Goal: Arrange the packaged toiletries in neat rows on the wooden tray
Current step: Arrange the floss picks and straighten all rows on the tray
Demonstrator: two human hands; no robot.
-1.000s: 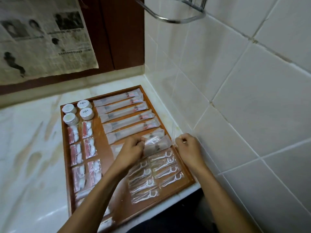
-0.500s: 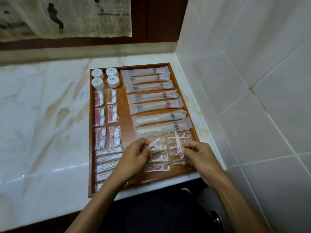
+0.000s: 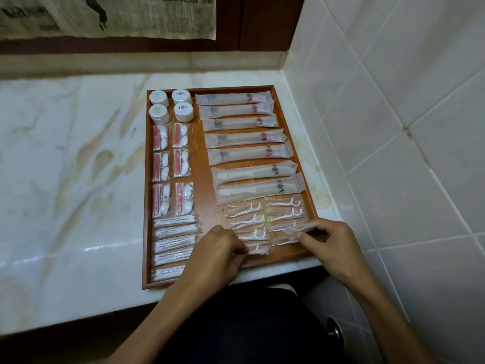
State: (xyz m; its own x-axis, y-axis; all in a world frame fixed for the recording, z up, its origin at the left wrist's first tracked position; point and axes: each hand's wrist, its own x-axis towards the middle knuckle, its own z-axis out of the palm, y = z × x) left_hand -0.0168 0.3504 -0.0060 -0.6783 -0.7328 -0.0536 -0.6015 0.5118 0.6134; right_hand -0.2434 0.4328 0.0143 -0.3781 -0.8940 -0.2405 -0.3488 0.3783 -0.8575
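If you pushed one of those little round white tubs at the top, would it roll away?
Probably not: the round white tubs sit flat on the wooden tray, squat and wide, so one would likely slide. It looks small and light. Tipped onto its edge, it might roll.

Your one head view, looking forward and steeply down, close over the counter [image 3: 78, 179] edge, tiled wall [image 3: 393, 127] on your right

No wording can be read anywhere. The newspaper sheet [image 3: 110, 14] on the wall carries print too blurred to make out. Two of the round white lids [image 3: 182, 96] and the comb packets [image 3: 256, 172] bear a dark emblem, not legible letters.
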